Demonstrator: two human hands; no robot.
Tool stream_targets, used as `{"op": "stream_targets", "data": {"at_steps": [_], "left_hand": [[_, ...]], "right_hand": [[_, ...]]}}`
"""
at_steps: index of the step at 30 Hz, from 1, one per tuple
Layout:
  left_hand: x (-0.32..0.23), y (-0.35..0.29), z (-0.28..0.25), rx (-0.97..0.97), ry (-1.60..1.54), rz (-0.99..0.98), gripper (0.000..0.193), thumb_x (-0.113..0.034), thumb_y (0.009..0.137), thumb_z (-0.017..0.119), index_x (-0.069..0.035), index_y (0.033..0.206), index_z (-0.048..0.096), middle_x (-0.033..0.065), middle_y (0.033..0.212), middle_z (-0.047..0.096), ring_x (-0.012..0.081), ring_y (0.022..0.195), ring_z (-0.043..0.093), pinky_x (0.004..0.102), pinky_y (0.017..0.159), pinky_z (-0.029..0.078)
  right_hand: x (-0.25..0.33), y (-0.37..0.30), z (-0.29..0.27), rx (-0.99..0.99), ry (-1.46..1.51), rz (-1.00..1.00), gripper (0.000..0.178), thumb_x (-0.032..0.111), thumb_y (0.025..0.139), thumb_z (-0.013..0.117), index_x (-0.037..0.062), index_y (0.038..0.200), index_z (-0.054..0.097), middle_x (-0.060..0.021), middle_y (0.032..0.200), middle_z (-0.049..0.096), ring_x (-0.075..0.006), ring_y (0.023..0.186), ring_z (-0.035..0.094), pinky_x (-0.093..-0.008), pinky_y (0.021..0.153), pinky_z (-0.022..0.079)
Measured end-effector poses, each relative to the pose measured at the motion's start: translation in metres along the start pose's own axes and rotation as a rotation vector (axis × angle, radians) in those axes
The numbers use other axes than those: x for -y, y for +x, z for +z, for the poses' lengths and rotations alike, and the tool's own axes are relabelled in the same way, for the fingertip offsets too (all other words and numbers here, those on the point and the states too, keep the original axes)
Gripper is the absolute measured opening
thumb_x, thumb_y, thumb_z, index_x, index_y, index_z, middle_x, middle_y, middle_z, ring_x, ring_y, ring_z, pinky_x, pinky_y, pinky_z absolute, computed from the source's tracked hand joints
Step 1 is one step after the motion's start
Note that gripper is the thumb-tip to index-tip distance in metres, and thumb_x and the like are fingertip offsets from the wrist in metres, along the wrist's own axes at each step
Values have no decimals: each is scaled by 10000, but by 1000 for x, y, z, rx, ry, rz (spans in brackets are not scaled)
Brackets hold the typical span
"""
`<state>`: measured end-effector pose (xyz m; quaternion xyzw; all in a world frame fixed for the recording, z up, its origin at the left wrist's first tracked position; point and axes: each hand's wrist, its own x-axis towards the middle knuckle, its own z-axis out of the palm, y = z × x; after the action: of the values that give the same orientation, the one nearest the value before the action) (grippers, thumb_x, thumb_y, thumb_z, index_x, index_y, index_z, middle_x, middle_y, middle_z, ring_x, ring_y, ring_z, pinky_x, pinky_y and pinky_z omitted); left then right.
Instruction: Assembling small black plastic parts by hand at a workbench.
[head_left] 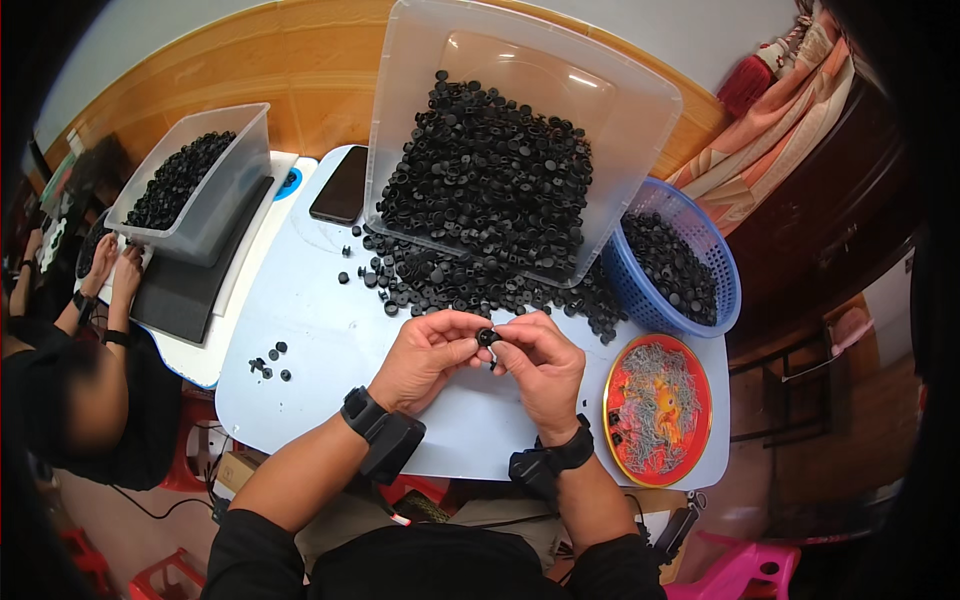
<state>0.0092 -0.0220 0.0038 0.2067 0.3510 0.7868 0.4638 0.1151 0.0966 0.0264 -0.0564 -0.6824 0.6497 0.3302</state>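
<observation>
A small round black plastic part (pixel 487 337) is pinched between both my hands over the table. My left hand (pixel 425 358) grips its left side with thumb and forefinger. From the other side, my right hand (pixel 541 372) has its thumb and fingertips closed on it, and a thin dark piece shows just under the fingers. Beyond them, a pile of similar black parts (pixel 440 275) spills from a tilted clear plastic bin (pixel 640 130). To the right of my right hand lies a red tray with a gold rim (pixel 690 446), holding many thin silver metal pins (pixel 655 385).
A blue basket (pixel 622 262) of black parts stands at the right. A dark phone (pixel 341 186) lies left of the bin, and several loose parts (pixel 268 366) sit at the left. Another person (pixel 140 400) works at the adjoining table beside a second bin (pixel 215 215).
</observation>
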Motion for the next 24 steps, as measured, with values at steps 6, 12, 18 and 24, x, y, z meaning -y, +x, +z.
{"op": "stream_targets", "data": {"at_steps": [6,12,18,24], "left_hand": [[1,1,0,10,-30,-3,230,-16,817,596,18,1043,568,88,894,616,136,771,591,244,722,494],[-1,0,3,17,-18,5,232,-23,809,608,18,1034,570,91,900,617,141,771,585,251,724,489],[-1,0,2,16,-26,12,237,-34,804,618,17,1030,572,92,903,615,144,779,582,252,725,484],[0,-1,2,9,-36,5,237,-39,804,621,16,1029,572,88,893,616,140,777,583,251,726,485]], "right_hand": [[-1,-2,0,-1,-190,-120,162,-70,741,631,-28,897,620,-76,844,560,-112,691,568,-209,570,483],[3,-3,1,-49,-229,-109,143,-66,740,633,-25,875,611,-69,828,566,-112,688,574,-213,591,489],[2,-5,2,-72,-173,-76,133,-61,759,622,-37,886,591,-70,832,565,-101,708,576,-209,585,486],[5,-6,4,-67,-166,-46,117,-67,768,606,-42,880,581,-74,833,569,-95,688,582,-197,575,485]]}}
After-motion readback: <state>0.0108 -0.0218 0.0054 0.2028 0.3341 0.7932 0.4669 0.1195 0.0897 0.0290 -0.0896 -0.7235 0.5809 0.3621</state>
